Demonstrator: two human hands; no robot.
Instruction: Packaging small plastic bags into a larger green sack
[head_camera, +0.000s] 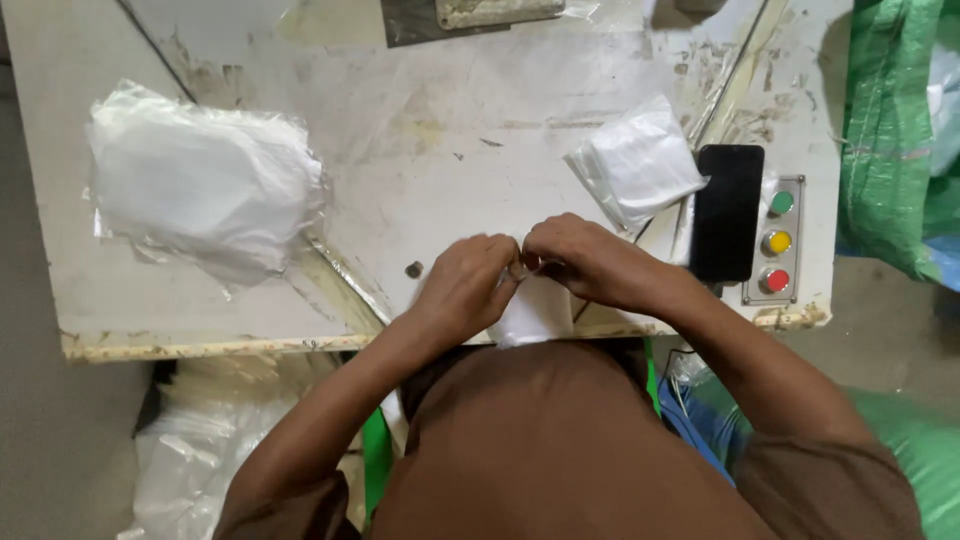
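Both hands meet at the near edge of the desk (450, 130), over a small white folded piece (527, 315) that hangs slightly past that edge. Left hand (465, 285) and right hand (590, 262) are touching at the fingertips; fingers of both are pinched narrow on the piece's top edge, so this looks like the open-or-fold stage on a single piece.

Relative to the white piece:
- small stack of clear-bagged white items (640, 160): beyond it, to the right
- black phone (728, 210): right, just past the right hand
- panel with green, yellow and red buttons (777, 240): right of the phone
- big heap of clear-bagged white stuff (205, 185): well off to the left, far side
- green woven sacks (890, 130): far right, off the desk

Judgement: the next move needs a fine two-finger grip, since the material looks thin and limp. What exactly sits between the fingertips is hidden.
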